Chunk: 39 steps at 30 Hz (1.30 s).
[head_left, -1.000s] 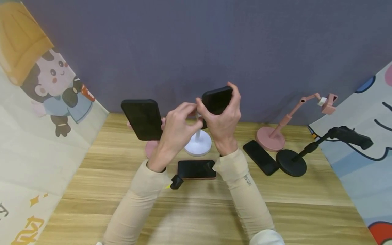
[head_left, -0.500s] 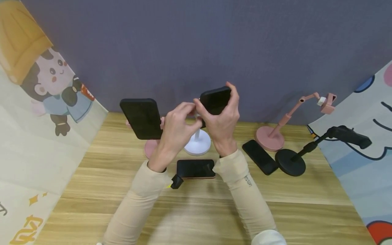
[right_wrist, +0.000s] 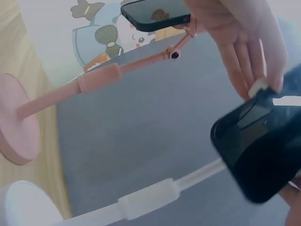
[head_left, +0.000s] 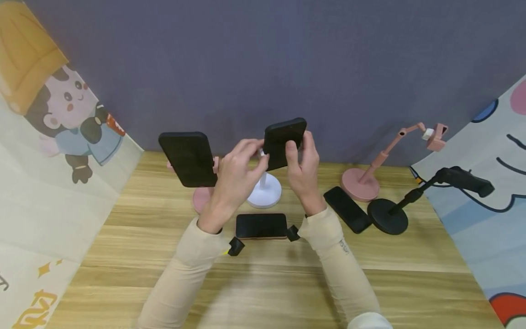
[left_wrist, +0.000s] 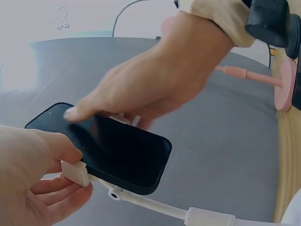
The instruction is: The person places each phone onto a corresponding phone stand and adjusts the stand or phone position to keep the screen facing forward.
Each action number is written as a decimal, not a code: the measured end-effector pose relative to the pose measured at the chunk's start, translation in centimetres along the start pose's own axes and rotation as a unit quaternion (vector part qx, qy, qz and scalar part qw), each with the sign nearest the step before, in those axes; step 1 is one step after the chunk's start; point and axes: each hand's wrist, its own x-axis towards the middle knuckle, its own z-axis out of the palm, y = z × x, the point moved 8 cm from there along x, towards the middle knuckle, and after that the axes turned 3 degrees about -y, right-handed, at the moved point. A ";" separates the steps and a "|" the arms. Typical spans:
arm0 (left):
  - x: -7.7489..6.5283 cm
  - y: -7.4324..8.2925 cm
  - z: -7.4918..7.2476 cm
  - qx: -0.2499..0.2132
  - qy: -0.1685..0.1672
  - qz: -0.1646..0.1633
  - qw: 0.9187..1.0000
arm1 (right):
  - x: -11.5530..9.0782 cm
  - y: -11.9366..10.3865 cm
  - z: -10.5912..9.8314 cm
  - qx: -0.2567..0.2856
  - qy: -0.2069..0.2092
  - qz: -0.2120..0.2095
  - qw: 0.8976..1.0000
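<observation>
A black smartphone (head_left: pixel 277 148) sits tilted in the holder of a white phone stand, whose round base (head_left: pixel 265 196) rests on the table below. My left hand (head_left: pixel 238 176) pinches the white clamp end (left_wrist: pixel 75 173) at one long edge of the phone between thumb and fingers. On the opposite edge, my right hand (head_left: pixel 304 169) holds the phone, thumb over the screen and fingers behind. Part of the clamp (left_wrist: pixel 120 118) shows near those fingers in the left wrist view. The stand's white arm (right_wrist: pixel 150 197) runs up to the phone; the phone hides most of the holder.
To the left, a pink stand (head_left: pixel 202 198) carries another phone (head_left: pixel 186 160). One phone (head_left: pixel 261 225) lies in front of the white base, another (head_left: pixel 347 210) at right beside a pink stand (head_left: pixel 360 185) and a black stand (head_left: pixel 387 216). A grey panel (head_left: pixel 263 68) rises behind the table.
My right hand has shifted down along the phone's right edge, its thumb now over the screen, uncovering more of the phone. My left hand keeps its pinch in about the same place.
</observation>
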 end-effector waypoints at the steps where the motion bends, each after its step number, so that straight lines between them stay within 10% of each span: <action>1: 0.0 0.0 0.0 0.001 0.000 0.001 1.000 | -0.1 -0.1 -0.1 0.006 -0.008 0.007 1.000; 16: -0.1 0.0 0.3 -0.016 0.008 0.026 1.000 | -0.5 0.4 -0.6 0.068 -0.029 0.094 0.993; 31: -0.4 0.0 0.8 -0.002 0.008 0.019 1.000 | -1.7 3.0 -0.6 0.031 0.008 0.110 0.993; 39: -0.3 0.0 0.7 -0.009 0.014 0.022 1.000 | -1.5 0.5 -0.8 -0.005 0.030 0.093 0.995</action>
